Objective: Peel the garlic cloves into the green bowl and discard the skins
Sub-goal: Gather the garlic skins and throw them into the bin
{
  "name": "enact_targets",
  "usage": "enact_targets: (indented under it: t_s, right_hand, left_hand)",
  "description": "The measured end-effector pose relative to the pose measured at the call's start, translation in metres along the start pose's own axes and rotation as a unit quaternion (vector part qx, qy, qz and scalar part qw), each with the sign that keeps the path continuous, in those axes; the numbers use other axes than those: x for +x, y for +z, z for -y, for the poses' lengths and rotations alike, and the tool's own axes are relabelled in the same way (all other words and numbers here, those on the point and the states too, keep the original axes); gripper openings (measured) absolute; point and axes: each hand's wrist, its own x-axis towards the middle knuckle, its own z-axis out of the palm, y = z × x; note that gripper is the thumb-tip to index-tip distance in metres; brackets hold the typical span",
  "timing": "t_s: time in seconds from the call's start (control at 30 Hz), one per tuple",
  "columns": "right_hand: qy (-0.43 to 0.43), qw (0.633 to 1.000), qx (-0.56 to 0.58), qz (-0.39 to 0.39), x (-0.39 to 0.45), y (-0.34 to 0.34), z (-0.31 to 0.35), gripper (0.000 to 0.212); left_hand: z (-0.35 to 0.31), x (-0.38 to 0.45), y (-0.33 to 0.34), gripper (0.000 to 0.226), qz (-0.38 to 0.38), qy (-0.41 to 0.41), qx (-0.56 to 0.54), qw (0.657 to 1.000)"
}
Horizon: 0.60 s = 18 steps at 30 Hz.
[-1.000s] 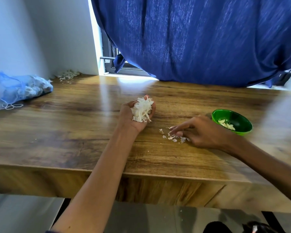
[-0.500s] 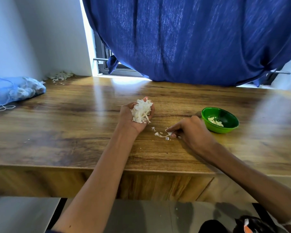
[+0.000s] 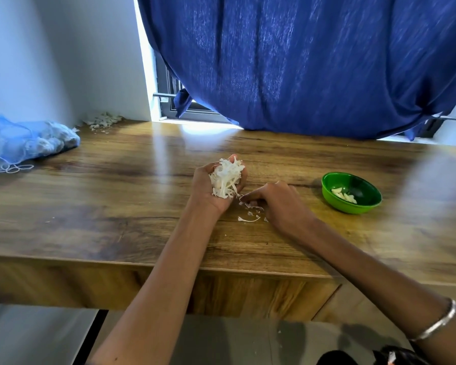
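Clearly the peeling itself looked finished and I was on the clean-up. My left hand point(image 3: 216, 185) lay palm up on the table, fingers curled round a heaped wad of white, papery garlic skins point(image 3: 227, 177) that stuck out above my fingertips. My right hand point(image 3: 279, 204) sat just beside it at three o'clock, knuckles up, fingers bent down onto the wood and touching a few loose flakes of skin point(image 3: 249, 205); whether they had actually pinched one I could not tell, as the fingertips were tucked under.

At about five o'clock from my left hand, a curved sliver of skin point(image 3: 248, 219) and some crumbs were lying on the brown wood-grain tabletop point(image 3: 116, 206), yet to be gathered. Farther out at three o'clock stood the small round green plastic bowl point(image 3: 363, 206), well apart from both hands, holding several pale peeled garlic cloves point(image 3: 344, 194).

What remained, as I judged it, was picking up those last scraps and throwing the whole handful away.
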Motion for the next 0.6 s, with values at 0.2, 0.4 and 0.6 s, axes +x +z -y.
enact_targets:
  t_s: [0.2, 0.4, 0.6]
  right_hand:
    - [-0.026, 0.999, 0.012, 0.017, -0.007, -0.001, 0.003, 0.025]
    - [-0.058, 0.998, 0.006, 0.021, -0.017, -0.004, 0.0, 0.026]
    - [-0.084, 0.995, 0.037, 0.034, -0.029, -0.021, -0.024, 0.025]
  left_hand:
    - [0.001, 0.003, -0.001, 0.024, 0.001, -0.007, -0.01, 1.0]
    - [0.0, 0.001, -0.001, 0.027, -0.001, -0.004, -0.009, 1.0]
    - [0.001, -0.003, 0.001, 0.032, 0.004, -0.005, -0.01, 1.0]
